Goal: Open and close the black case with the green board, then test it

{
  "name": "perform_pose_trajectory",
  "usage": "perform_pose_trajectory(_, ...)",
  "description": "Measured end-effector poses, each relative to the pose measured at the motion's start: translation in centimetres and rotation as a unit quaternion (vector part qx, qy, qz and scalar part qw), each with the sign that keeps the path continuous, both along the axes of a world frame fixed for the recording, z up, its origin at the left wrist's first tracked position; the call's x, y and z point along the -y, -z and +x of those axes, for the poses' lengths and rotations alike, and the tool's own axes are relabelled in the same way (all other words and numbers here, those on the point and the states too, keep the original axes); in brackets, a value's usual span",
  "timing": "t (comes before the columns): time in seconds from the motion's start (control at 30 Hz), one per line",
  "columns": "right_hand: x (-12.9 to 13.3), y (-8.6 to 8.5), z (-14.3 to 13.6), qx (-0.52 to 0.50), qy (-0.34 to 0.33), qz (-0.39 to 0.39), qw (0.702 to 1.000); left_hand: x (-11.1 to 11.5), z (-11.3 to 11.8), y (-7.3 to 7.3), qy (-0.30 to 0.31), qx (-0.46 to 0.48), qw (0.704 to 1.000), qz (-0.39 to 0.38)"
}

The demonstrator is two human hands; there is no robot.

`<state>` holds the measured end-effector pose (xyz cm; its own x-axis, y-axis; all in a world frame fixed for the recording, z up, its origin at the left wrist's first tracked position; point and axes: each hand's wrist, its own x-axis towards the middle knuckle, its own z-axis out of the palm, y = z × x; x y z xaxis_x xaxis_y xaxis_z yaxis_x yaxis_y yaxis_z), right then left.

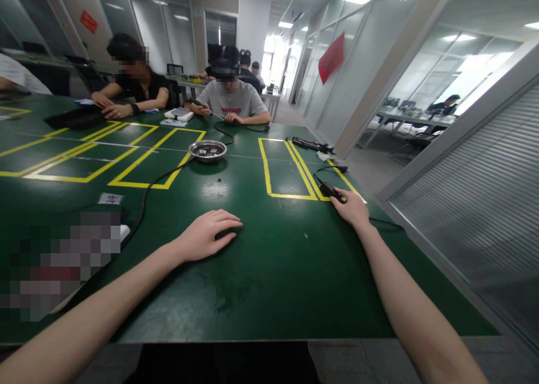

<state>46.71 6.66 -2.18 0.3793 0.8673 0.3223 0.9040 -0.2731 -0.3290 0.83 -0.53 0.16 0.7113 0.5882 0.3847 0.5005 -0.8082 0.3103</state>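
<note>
My left hand [210,232] lies palm down on the green table [261,283], fingers stretched out, holding nothing. Further right, my right hand [352,207] has its fingers on a slim black device with a cable [330,192], which rests over the yellow tape near the table's right edge. What exactly this device is does not show clearly. Between and beyond my hands stands a round metal bowl [208,158] with small metal parts [207,149] in it.
Yellow tape outlines [291,196] mark the tabletop. A black cable [145,196] runs from the bowl's side towards a blurred-out object [67,266] at left. A black folded stand [311,145] lies at far right. Two people [233,100] work across the table, one by a black tray [73,118].
</note>
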Motion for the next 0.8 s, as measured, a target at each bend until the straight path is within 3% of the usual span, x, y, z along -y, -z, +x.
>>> perform_pose_trajectory(0.23, -0.4, 0.9, 1.0, -0.057, -0.024, 0.057, 0.996, 0.0, -0.1, 0.2, 0.003, 0.026, 1.000, -0.010)
perform_pose_trajectory(0.8, -0.3, 0.5, 1.3, -0.169, 0.144, 0.109, 0.969, -0.1, -0.1, 0.3, 0.007, 0.032, 0.999, -0.024)
